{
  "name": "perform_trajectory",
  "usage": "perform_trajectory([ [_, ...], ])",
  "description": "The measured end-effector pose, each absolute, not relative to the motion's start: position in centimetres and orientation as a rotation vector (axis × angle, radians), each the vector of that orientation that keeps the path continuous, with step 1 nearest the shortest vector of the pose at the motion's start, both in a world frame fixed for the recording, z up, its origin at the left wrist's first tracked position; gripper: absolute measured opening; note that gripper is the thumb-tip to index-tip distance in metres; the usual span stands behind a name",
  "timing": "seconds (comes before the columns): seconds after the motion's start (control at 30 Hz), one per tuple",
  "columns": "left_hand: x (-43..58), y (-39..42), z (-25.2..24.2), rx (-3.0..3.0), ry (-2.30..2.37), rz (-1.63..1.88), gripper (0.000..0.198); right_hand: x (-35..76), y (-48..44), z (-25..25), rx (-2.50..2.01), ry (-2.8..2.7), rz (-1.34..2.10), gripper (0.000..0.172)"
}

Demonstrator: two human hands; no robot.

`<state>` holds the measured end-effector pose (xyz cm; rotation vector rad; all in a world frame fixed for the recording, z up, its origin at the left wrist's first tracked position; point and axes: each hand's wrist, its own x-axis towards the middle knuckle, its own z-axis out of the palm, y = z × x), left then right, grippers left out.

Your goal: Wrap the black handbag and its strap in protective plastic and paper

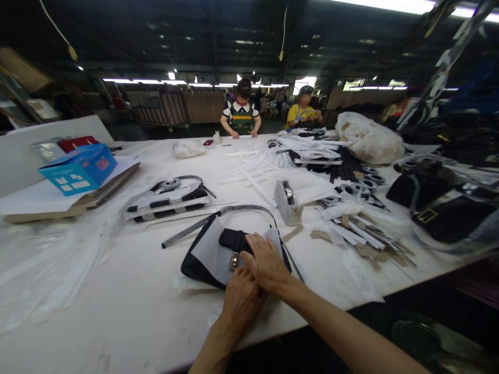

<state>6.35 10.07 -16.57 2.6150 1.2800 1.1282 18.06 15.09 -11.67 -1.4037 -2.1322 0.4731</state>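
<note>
A black handbag (202, 254) lies on the white table in front of me. White tissue paper (212, 249) covers part of its front, around the dark flap strap (233, 240) and the gold clasp (234, 261). Its shoulder strap (249, 208) loops out behind it. My right hand (267, 262) rests over the bag's right half, fingers stretched out and apart on the strap and tissue. Below it, my left hand (244, 296) is closed at the bag's near edge just under the clasp, its fingers partly hidden by the right hand.
A tape dispenser (288, 202) stands behind the bag, right of a second wrapped bag (167, 200). Cardboard and paper strips (362, 236) heap up at right, near more black bags (436, 208). A blue box (80, 169) sits on boards at left. Two people work across the table.
</note>
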Motion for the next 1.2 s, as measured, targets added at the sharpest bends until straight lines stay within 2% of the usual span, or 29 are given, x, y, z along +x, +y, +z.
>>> perform_trajectory([
  [0.17,6.7,9.9,-17.6,2.612,1.276,1.317,0.033,18.7,13.9,-15.0,-1.322,-2.132,0.531,0.043],
  [0.37,6.8,10.6,-17.4,2.646,1.331,1.384,0.035,19.0,15.3,-15.4,-1.254,-2.012,0.686,0.044],
  [0.57,6.4,10.1,-16.0,2.701,1.322,1.188,0.031,20.9,16.2,-14.2,-1.263,-1.273,1.047,0.045],
  [0.63,6.2,9.9,-16.0,2.703,1.320,1.184,0.032,21.9,16.6,-13.9,-1.358,-1.230,0.995,0.042],
  [0.73,6.2,9.8,-16.2,2.701,1.326,1.144,0.031,22.9,17.6,-13.1,-1.502,-1.589,0.834,0.033],
  [0.83,6.2,9.9,-16.1,2.708,1.325,1.137,0.031,23.0,18.3,-12.0,-1.503,-1.896,0.729,0.027],
  [1.03,6.0,10.0,-16.0,2.735,1.296,1.114,0.027,22.1,18.7,-12.1,-1.545,-2.155,0.501,0.005],
  [1.2,5.9,10.1,-16.0,2.730,1.288,1.082,0.024,21.4,20.3,-12.8,-1.624,-2.066,0.363,0.012],
])
